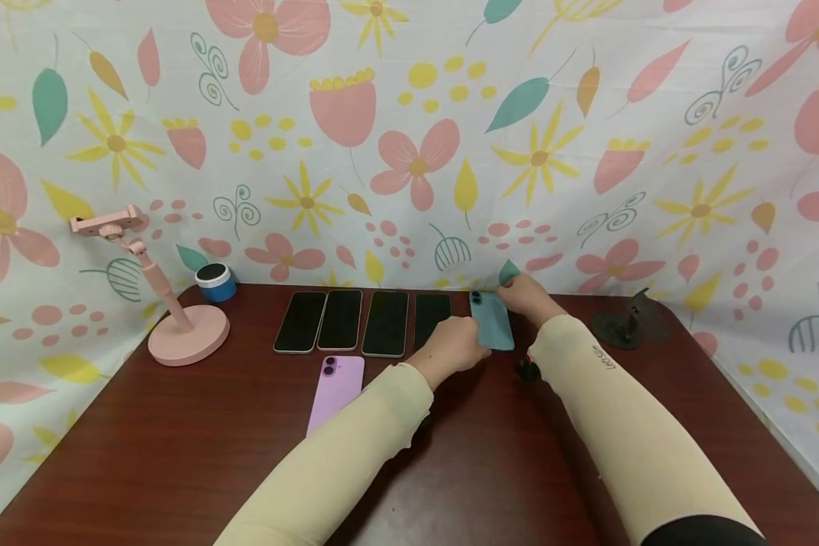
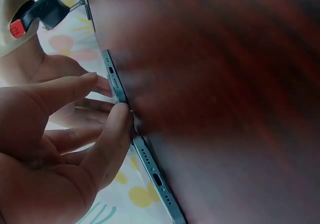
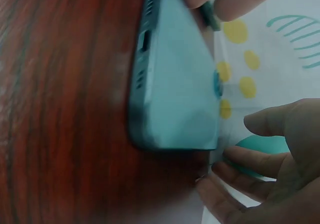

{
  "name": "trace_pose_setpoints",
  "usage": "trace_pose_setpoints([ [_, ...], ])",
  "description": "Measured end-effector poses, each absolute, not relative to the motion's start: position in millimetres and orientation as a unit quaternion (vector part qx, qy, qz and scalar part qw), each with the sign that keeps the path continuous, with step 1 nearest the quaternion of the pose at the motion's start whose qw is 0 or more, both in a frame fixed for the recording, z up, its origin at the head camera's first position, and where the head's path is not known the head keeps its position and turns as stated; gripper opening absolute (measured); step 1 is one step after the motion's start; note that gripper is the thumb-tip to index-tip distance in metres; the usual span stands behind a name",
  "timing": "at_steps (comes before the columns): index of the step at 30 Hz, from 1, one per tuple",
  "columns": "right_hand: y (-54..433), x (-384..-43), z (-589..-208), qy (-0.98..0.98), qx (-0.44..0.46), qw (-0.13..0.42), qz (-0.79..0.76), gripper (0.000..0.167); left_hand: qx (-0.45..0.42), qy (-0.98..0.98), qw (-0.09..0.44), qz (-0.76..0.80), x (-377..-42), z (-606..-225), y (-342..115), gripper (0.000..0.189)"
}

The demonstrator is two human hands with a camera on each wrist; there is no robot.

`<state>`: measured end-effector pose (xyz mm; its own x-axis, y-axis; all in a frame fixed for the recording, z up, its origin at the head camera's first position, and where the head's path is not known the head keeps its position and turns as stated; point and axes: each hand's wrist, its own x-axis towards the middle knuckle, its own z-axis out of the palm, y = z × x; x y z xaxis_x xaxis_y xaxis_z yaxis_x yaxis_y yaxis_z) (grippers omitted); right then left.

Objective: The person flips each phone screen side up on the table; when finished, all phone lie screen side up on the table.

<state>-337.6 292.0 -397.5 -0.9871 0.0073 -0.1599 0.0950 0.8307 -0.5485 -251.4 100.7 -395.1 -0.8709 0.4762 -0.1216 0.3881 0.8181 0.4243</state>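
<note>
A light blue phone (image 1: 493, 322) lies with its back and camera lenses up at the right end of a row of phones. My left hand (image 1: 456, 345) is at its near left corner, thumb and fingertips right at the edge in the left wrist view. Beside the far right side of it is my right hand (image 1: 527, 298); in the right wrist view those fingers (image 3: 250, 159) are spread and loosely bent, holding nothing. Partly hidden behind my left hand is a dark-screened phone (image 1: 431, 311), its teal bottom edge (image 2: 156, 176) showing in the left wrist view.
Further left lie three phones with dark screens up, one of them the leftmost phone (image 1: 300, 322). A lilac phone (image 1: 337, 390) is partly under my left sleeve. A pink phone stand (image 1: 189, 334), a blue jar (image 1: 216, 283) and a dark stand (image 1: 617, 327) are on the table (image 1: 143, 455).
</note>
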Motion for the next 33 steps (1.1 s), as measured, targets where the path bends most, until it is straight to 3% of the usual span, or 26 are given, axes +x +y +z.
trace_pose_setpoints([
  [8,299.9,-343.2,-403.2,0.946,0.029,0.091,-0.31,0.043,0.237,0.949,0.103,0.183,-256.5,-395.4,103.1,0.038],
  [15,307.0,-352.1,-407.2,0.926,0.039,0.128,-0.354,0.032,0.257,0.95,0.094,0.147,-257.6,-398.2,107.2,0.047],
  [21,308.3,-356.0,-409.8,0.93,0.028,0.128,-0.342,0.034,0.259,0.956,0.081,0.112,-257.8,-397.8,111.1,0.039],
  [28,308.3,-348.6,-412.7,0.932,0.018,0.126,-0.34,0.053,0.264,0.958,0.07,0.085,-256.9,-398.5,113.7,0.035],
  [33,309.3,-346.3,-412.1,0.919,0.036,0.142,-0.366,0.043,0.271,0.956,0.069,0.085,-257.7,-398.6,112.5,0.038],
])
